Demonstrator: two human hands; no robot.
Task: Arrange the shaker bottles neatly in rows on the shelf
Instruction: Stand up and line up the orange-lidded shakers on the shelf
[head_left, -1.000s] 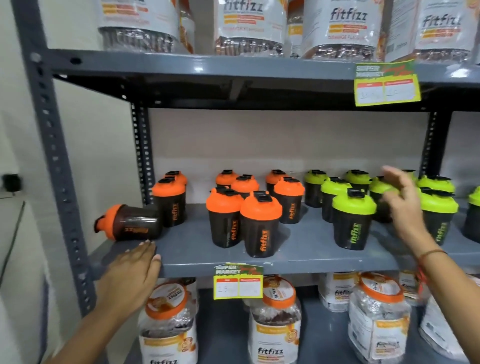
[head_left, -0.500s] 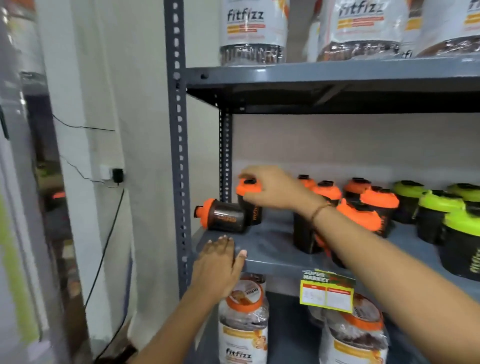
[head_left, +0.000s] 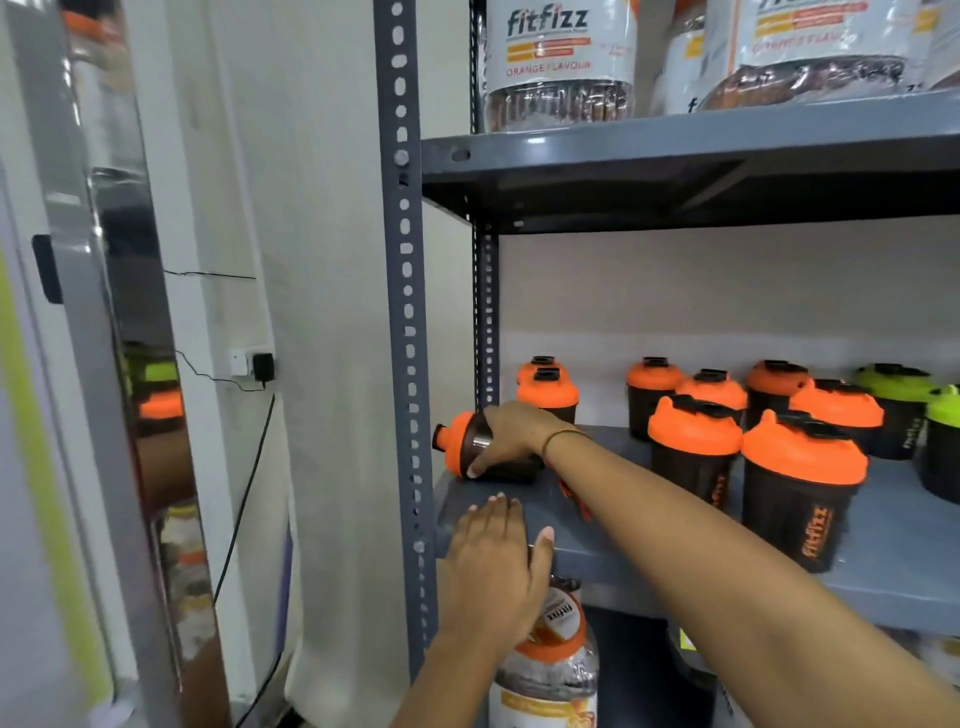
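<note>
A black shaker bottle with an orange lid (head_left: 460, 441) lies on its side at the left end of the grey middle shelf (head_left: 883, 561), lid pointing left. My right hand (head_left: 511, 434) is closed over its dark body from above. My left hand (head_left: 493, 566) rests flat on the shelf's front edge below it, fingers spread, holding nothing. Several upright orange-lidded shakers (head_left: 802, 483) stand to the right in loose rows. Green-lidded shakers (head_left: 893, 405) stand at the far right, partly cut off.
A perforated grey upright post (head_left: 405, 322) runs just left of the fallen bottle. Large fitfizz jars (head_left: 558, 62) fill the shelf above; another jar (head_left: 550, 660) stands on the shelf below. A wall socket with charger (head_left: 257, 364) and a reflective panel (head_left: 140, 415) are on the left.
My right hand came down from the upright bottle's lid and closed on the fallen bottle. The view shifted left and closer. My left hand stayed on the shelf edge.
</note>
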